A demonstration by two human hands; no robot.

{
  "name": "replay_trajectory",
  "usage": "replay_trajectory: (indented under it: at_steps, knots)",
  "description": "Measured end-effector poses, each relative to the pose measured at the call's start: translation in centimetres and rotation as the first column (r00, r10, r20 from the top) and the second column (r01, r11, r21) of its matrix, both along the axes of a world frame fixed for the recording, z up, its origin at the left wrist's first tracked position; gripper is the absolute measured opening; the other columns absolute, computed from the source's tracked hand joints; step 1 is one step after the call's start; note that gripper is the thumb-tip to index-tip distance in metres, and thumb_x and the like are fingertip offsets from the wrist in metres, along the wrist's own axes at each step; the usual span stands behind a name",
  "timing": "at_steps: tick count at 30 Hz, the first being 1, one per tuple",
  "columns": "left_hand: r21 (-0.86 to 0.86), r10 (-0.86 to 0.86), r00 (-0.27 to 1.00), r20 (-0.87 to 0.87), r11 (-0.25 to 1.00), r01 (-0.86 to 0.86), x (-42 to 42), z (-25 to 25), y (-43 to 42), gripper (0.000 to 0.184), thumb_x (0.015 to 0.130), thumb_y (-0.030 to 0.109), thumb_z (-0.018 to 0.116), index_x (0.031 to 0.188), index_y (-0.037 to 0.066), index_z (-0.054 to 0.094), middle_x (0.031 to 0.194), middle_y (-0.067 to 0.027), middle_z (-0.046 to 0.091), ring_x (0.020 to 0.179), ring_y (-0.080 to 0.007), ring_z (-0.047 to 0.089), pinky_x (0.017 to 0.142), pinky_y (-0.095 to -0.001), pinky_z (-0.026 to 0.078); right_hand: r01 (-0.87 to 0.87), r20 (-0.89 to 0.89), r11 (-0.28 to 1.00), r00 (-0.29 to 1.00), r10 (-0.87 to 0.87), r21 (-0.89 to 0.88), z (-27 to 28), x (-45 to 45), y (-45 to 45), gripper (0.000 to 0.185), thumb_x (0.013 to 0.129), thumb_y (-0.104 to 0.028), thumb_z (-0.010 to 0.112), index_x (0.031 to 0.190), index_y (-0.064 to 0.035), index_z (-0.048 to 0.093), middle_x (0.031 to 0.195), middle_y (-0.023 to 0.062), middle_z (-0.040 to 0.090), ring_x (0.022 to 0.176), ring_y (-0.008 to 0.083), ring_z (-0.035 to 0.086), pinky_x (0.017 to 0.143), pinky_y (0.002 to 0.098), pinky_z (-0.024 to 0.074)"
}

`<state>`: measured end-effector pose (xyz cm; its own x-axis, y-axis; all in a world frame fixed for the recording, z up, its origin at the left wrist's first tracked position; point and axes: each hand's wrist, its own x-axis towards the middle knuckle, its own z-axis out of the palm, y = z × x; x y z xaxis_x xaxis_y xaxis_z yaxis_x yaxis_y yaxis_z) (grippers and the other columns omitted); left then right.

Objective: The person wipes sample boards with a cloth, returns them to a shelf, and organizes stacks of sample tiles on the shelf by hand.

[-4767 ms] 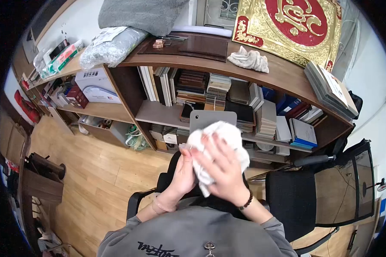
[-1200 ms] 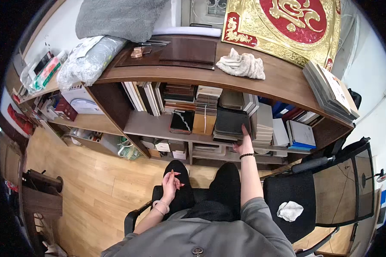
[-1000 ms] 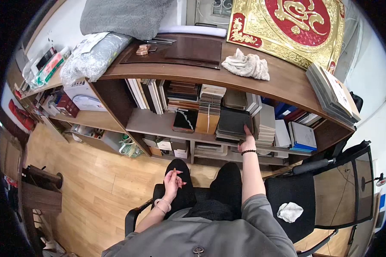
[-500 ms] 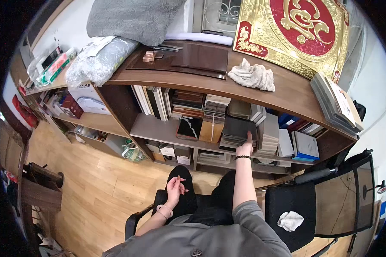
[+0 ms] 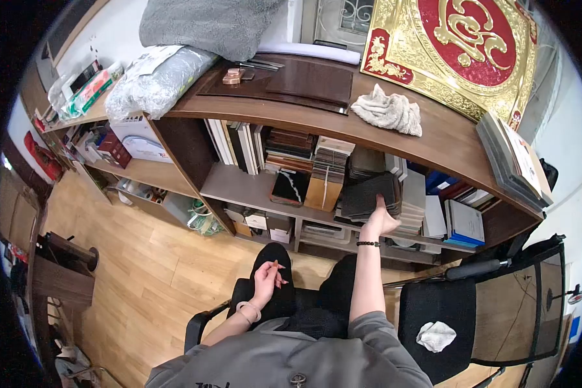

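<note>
My right hand (image 5: 381,221) reaches to the shelf, its fingers on the front edge of a stack of dark panels (image 5: 363,196). The top panel sits askew on the stack. Over my left thigh is my left hand (image 5: 266,279), its fingers curled together; what they hold, if anything, is too small to make out. Left of the dark stack stand a strapped bundle of samples (image 5: 326,171) and a black tile with a white streak (image 5: 290,186). To its right is a stack of pale grey panels (image 5: 412,200).
A white cloth (image 5: 436,336) lies on the black chair (image 5: 433,301) to my right. On the cabinet top (image 5: 291,115) are a crumpled cloth (image 5: 388,110), brown sheets (image 5: 304,84), a wrapped package (image 5: 158,81) and a gold-and-red panel (image 5: 401,48).
The white cloth and grey plate have left my hands, and the cloth lies on the chair. My right hand has reached the dark stack, whose top panel has since turned askew.
</note>
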<state>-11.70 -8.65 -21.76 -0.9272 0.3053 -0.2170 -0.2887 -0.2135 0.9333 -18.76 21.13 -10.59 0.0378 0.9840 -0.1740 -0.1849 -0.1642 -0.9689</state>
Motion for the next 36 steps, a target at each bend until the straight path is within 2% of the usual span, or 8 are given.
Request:
replay_trajectory:
  at_steps: [3,12,15,23,28,32,34,36]
  knots:
    - [0.006,-0.004,1.0,0.01,1.0,0.004,0.8,0.1,0.4,0.023,0.094,0.02,0.044,0.088,0.0,0.054,0.055,-0.0014,0.048,0.042,-0.008,0.045,0.047,-0.023,0.047,0.005,0.387,0.996,0.921,-0.042,0.094,1.4,-0.4,0.0,0.072,0.056,-0.023,0.082,0.11,0.0065,0.044,0.105,0.0231,0.055,0.095,0.0345,0.054,0.088,0.0426,0.0424]
    - [-0.088,-0.056,0.993,-0.1,0.995,0.047,1.0,0.9,0.3,0.017,0.093,0.013,0.044,0.088,0.0,0.053,0.058,-0.0026,0.049,0.045,-0.0094,0.047,0.05,-0.0247,0.049,-0.247,0.445,0.844,0.895,0.011,0.476,2.7,1.4,-2.3,0.07,0.057,-0.021,0.081,0.111,0.0021,0.043,0.108,0.0211,0.051,0.099,0.035,0.052,0.087,0.0419,0.0401]
    - [-0.094,-0.046,0.994,-0.096,0.995,0.037,0.7,0.7,0.6,0.016,0.092,0.013,0.047,0.086,0.0,0.054,0.057,-0.0022,0.05,0.046,-0.0082,0.049,0.047,-0.0227,0.046,-0.308,0.353,0.743,0.93,0.103,0.594,0.4,1.6,-2.9,0.068,0.059,-0.021,0.079,0.111,0.0012,0.042,0.108,0.0198,0.05,0.099,0.0353,0.051,0.085,0.0416,0.0413]
    - [-0.123,-0.026,0.992,-0.124,0.992,0.01,1.1,0.4,0.7,0.015,0.091,0.012,0.05,0.085,-0.001,0.055,0.056,-0.0023,0.051,0.047,-0.0082,0.052,0.045,-0.0216,0.045,-0.407,0.471,0.675,0.876,0.099,0.615,-0.7,-0.5,-4.4,0.07,0.059,-0.023,0.079,0.116,-0.0006,0.045,0.106,0.0237,0.053,0.098,0.0356,0.053,0.085,0.0412,0.0418]
    - [-0.086,-0.007,0.989,-0.147,0.996,-0.005,1.0,0.6,0.4,0.014,0.09,0.01,0.05,0.084,-0.001,0.055,0.056,-0.0023,0.051,0.046,-0.0081,0.051,0.044,-0.0217,0.044,-0.435,0.453,0.721,0.872,0.187,0.54,0.6,1.0,-1.6,0.07,0.059,-0.025,0.079,0.116,-0.0008,0.047,0.106,0.022,0.056,0.097,0.0334,0.054,0.085,0.0398,0.0424]
    - [-0.141,-0.036,0.985,-0.168,0.99,0.012,0.5,0.1,0.5,0.012,0.09,0.009,0.05,0.086,-0.001,0.055,0.058,-0.0028,0.052,0.047,-0.0082,0.052,0.044,-0.0218,0.044,-0.318,0.299,0.808,0.936,0.185,0.496,-1.4,2.0,2.2,0.063,0.062,-0.021,0.077,0.114,-0.0002,0.049,0.107,0.0171,0.057,0.095,0.0302,0.055,0.083,0.0386,0.0437]
    - [-0.14,-0.036,0.984,-0.174,0.99,0.012,0.6,0.0,0.6,0.012,0.09,0.009,0.05,0.086,-0.001,0.055,0.058,-0.003,0.052,0.047,-0.0082,0.052,0.044,-0.0219,0.044,-0.266,-0.298,0.933,0.895,0.332,0.241,-0.4,3.7,2.3,0.053,0.064,-0.012,0.074,0.111,0.0009,0.051,0.107,0.0132,0.057,0.092,0.0269,0.056,0.081,0.0372,0.0444]
    - [-0.174,-0.054,0.984,-0.171,0.984,0.023,0.7,0.1,0.6,0.011,0.09,0.009,0.05,0.086,-0.001,0.055,0.059,-0.0032,0.053,0.048,-0.0082,0.053,0.045,-0.022,0.044,-0.318,-0.385,0.932,0.849,0.362,0.174,1.0,6.3,2.0,0.049,0.066,-0.011,0.071,0.109,0.0005,0.052,0.105,0.012,0.057,0.092,0.026,0.056,0.081,0.0367,0.0443]
